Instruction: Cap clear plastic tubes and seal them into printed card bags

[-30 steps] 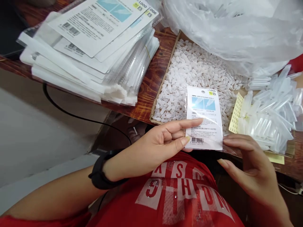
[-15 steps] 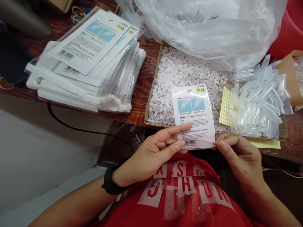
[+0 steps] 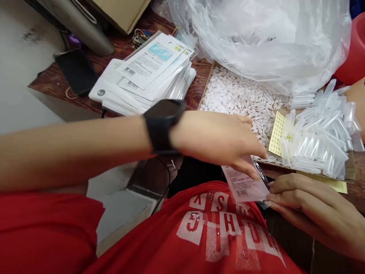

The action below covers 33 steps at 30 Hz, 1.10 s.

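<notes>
My right hand [image 3: 308,207] pinches the edge of a printed card in a clear plastic bag [image 3: 242,186], which is tilted above my lap. The card bears small text and a barcode, and its upper part is hidden. My left hand [image 3: 222,137], with a black watch on its wrist, reaches across above the card. Its fingers are stretched out and slightly blurred, thumb and index apart. The thumb overlaps the card's upper edge; whether it touches I cannot make out. Beyond this hand lies a shallow cardboard tray [image 3: 207,82] of small white plastic pieces [image 3: 236,91].
Clear plastic tubes [image 3: 316,140] lie piled at the right beside a yellow sticker sheet [image 3: 276,133]. A stack of bagged cards [image 3: 151,68] sits at the left, near a black phone [image 3: 76,71]. Behind the tray bulges a large clear plastic bag [image 3: 265,45], with a red container [image 3: 353,53] at far right.
My left hand has let go of the card's left side and swung right, over its top. The card has lowered and tilted. The view has shifted left.
</notes>
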Available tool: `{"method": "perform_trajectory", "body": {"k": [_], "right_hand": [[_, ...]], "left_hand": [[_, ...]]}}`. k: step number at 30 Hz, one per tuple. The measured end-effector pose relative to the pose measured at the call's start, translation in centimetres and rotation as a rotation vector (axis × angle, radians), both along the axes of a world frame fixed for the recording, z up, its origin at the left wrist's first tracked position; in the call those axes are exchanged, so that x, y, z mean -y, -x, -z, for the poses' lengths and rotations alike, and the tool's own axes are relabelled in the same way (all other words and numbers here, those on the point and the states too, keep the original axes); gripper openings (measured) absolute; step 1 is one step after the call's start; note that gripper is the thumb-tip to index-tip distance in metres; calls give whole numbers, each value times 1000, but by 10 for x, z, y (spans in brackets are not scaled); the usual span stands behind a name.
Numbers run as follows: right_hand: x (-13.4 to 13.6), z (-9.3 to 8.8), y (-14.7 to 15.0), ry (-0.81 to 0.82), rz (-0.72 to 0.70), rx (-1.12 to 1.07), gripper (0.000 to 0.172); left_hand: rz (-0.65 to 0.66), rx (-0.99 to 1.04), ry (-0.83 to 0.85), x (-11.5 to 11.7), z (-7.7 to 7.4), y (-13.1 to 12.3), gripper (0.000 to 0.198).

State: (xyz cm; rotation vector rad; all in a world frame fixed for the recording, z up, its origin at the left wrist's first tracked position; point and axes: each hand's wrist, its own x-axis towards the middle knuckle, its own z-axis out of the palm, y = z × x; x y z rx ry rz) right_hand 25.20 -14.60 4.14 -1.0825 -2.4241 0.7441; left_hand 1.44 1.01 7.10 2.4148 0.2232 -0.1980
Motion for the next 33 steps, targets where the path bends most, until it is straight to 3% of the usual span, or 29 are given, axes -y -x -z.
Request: {"method": "perform_trajectory", "body": {"k": [4, 8, 12, 14, 18, 27, 29, 33], "right_hand": [[4, -8, -10, 32, 9, 0, 9], [11, 1, -24, 40, 152, -85, 13], [20, 17, -30, 143, 569, -289, 29], [23, 23, -27, 264, 648, -400, 26], [23, 30, -17, 437, 627, -448, 18], [29, 31, -9, 623, 598, -455, 21], [30, 32, -8, 610, 581, -440, 20], [28, 30, -7, 484, 626, -422, 20]], "left_hand": [[75, -208, 146, -7, -5, -35, 31], [90, -265, 357, -6, 5, -39, 26], [-148, -157, 551, -1, 20, -28, 29], [-263, -143, 652, 4, 25, -21, 35], [-409, -152, 766, 17, 30, -11, 41], [-388, -237, 1300, 27, 34, -4, 30], [-457, -184, 1318, 31, 35, -2, 30], [-531, -157, 1200, 40, 32, -1, 30]]}}
